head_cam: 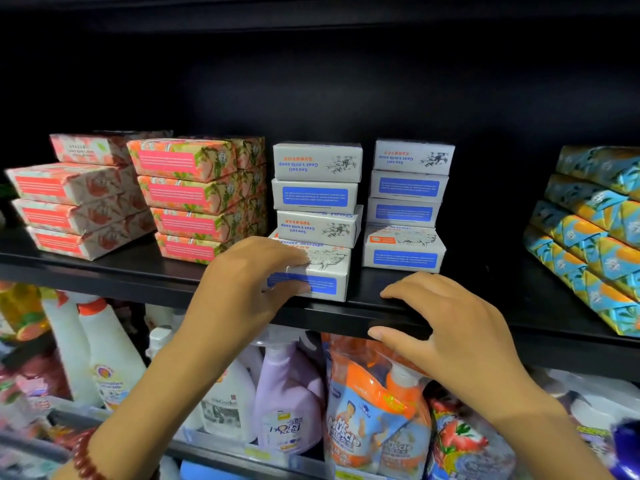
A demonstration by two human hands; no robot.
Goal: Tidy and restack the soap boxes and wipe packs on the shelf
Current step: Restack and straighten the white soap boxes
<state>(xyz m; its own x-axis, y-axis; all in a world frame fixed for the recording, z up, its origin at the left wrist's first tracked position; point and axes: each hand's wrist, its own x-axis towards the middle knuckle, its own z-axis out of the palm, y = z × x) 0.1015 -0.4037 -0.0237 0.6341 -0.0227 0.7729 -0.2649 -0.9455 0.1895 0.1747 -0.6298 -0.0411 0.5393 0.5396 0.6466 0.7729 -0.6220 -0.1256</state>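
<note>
The left hand point(242, 282) clamps its fingers point(294, 259) on the bottom white goat-soap box point(320, 271), long axis along the black shelf point(467, 299) edge, jutting forward. The right hand point(446, 337) rests spread, empty, on the lip.

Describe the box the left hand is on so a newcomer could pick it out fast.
On the black upper shelf, find the two stacks of white soap boxes in the middle, between the pink floral packs and the blue-orange packs. Take the left stack; it is the bottom box, under the left hand. Unlike those above, it sticks forward to the shelf edge, its sheep-drawing top showing.
</note>
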